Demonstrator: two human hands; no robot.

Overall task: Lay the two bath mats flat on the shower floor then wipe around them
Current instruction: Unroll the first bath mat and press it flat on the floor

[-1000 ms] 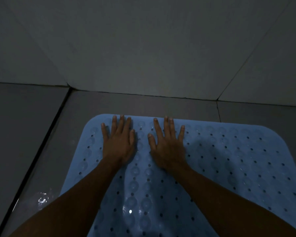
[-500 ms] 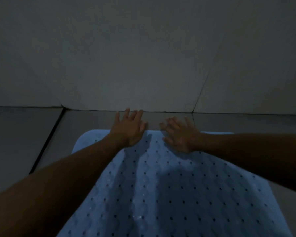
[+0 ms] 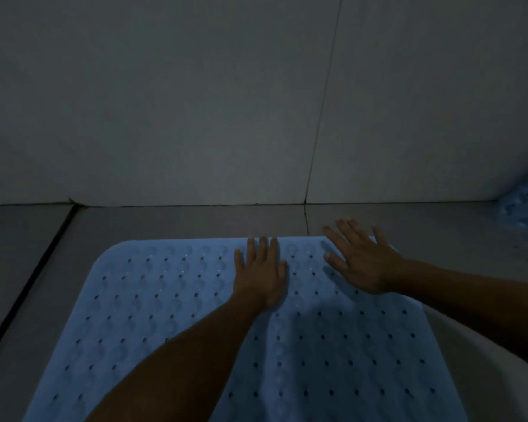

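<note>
Pressing the blue mat (image 3: 153,303) flat: left hand (image 3: 261,277), right hand (image 3: 361,263), fingers spread.

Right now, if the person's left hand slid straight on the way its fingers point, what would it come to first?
The left hand lies flat on the blue bath mat, fingers pointing at the wall. It would leave the mat's far edge first, cross a strip of bare floor tile, then probably meet the tiled wall.
</note>
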